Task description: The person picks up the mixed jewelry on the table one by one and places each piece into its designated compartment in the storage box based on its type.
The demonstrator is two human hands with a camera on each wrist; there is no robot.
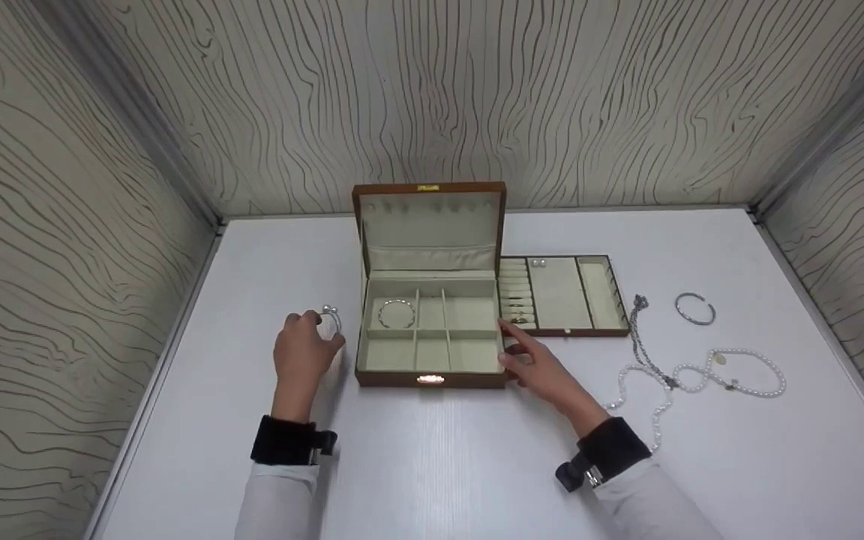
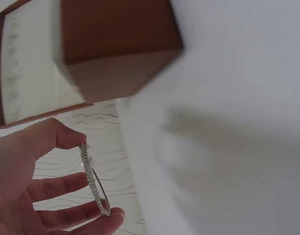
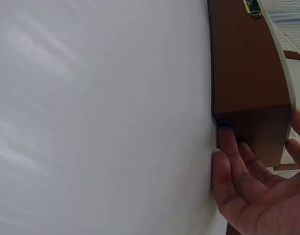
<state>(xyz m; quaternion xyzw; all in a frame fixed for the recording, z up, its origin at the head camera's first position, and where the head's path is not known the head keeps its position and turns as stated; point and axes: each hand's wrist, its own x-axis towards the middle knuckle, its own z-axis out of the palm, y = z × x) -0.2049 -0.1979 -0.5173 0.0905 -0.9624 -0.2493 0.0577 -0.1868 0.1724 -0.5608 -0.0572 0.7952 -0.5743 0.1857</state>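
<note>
My left hand point(image 1: 303, 346) pinches a slim silver bangle point(image 2: 93, 183) between thumb and fingers, left of the open jewelry box point(image 1: 469, 380). Small stones line the bangle's edge, and two pearl-like beads show on it in the head view. On the box's right side, my right hand point(image 1: 544, 367) touches the rim with thumb and index finger. The other fingers point(image 3: 228, 166) rest along its brown outer wall, low by the table. Inside the box, a silver bracelet point(image 1: 397, 301) lies in the back left compartment.
Behind the right hand lies a tray point(image 1: 619, 331) with ring rolls, several rings and two pearl earrings point(image 1: 538, 262). Farther right are a silver cuff point(image 1: 694, 322), a grey chain point(image 1: 636, 341) and pearl strands point(image 1: 766, 391). The raised lid point(image 1: 432, 225) stands at the box's back.
</note>
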